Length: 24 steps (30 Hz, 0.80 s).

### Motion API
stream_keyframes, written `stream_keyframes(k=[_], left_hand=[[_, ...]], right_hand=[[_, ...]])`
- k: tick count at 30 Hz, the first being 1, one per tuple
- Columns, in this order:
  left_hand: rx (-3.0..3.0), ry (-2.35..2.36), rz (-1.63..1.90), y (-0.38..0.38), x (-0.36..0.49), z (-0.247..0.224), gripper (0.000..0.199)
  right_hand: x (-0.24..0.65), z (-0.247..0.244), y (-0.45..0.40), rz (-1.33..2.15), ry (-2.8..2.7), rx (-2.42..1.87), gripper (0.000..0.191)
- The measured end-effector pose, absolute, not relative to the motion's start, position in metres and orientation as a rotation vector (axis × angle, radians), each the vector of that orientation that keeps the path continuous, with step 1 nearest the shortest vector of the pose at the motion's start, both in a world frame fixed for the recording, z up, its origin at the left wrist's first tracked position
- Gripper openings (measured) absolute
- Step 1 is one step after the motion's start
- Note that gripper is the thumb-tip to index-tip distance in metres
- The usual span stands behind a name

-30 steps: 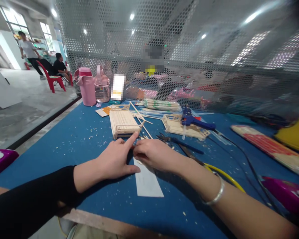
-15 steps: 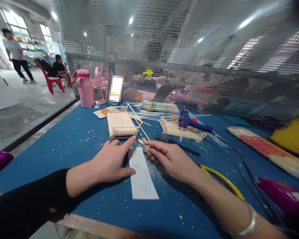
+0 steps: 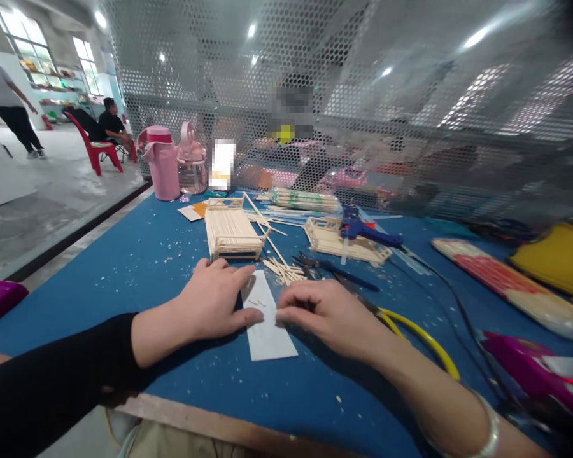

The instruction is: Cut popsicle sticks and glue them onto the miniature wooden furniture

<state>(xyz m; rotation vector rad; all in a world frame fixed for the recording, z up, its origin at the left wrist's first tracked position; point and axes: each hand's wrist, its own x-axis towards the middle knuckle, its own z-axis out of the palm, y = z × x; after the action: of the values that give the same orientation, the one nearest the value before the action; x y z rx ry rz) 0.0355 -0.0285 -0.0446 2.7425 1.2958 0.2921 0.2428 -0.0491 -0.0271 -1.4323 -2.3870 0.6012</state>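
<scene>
My left hand [image 3: 214, 296] lies with its fingers spread and its thumb apart, on the left edge of a white paper strip [image 3: 273, 340]. Two tiny stick pieces [image 3: 256, 303] rest on the paper between my hands. At the strip's right edge, my right hand [image 3: 332, 312] has thumb and fingertips pinched together; anything between them is too small to make out. Just beyond is a loose pile of short wooden sticks [image 3: 286, 273]. Behind my left hand stands a small bed-shaped frame of sticks [image 3: 233, 229].
Pliers [image 3: 344, 272] lie beyond my right hand, near a blue glue gun [image 3: 370, 234] resting over a second stick frame [image 3: 322, 238]. Yellow handles [image 3: 432, 334] curve beside my right forearm. A pink jug [image 3: 165, 168] stands at the back left, before a perforated metal screen [image 3: 195, 83].
My right hand has moved from the stick pile back toward me, to the paper's edge, uncovering the pile. My left hand stays by the paper. A person in the background has walked left.
</scene>
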Motion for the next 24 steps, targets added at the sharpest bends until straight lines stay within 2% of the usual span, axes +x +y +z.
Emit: stream_keyframes(k=[5, 10, 13, 19, 24], left_hand=[[2.771, 1.329, 0.239, -0.035, 0.040, -0.047, 0.103], [2.784, 1.326, 0.188, -0.038, 0.044, -0.043, 0.094], [2.799, 1.330, 0.163, -0.036, 0.046, -0.041, 0.100], [2.834, 1.326, 0.149, -0.034, 0.047, -0.041, 0.109], [2.846, 1.319, 0.137, -0.034, 0.047, -0.041, 0.112]], right_hand=[[0.247, -0.043, -0.054, 0.298, -2.645, -1.219, 0.017], [0.243, -0.049, -0.062, -0.239, -2.735, -1.031, 0.025], [0.237, -0.044, -0.062, -0.402, -2.817, -0.973, 0.030], [0.230, -0.038, -0.055, -0.521, -2.925, -0.996, 0.026], [0.230, -0.033, -0.054, -0.416, -2.946, -1.045, 0.030]])
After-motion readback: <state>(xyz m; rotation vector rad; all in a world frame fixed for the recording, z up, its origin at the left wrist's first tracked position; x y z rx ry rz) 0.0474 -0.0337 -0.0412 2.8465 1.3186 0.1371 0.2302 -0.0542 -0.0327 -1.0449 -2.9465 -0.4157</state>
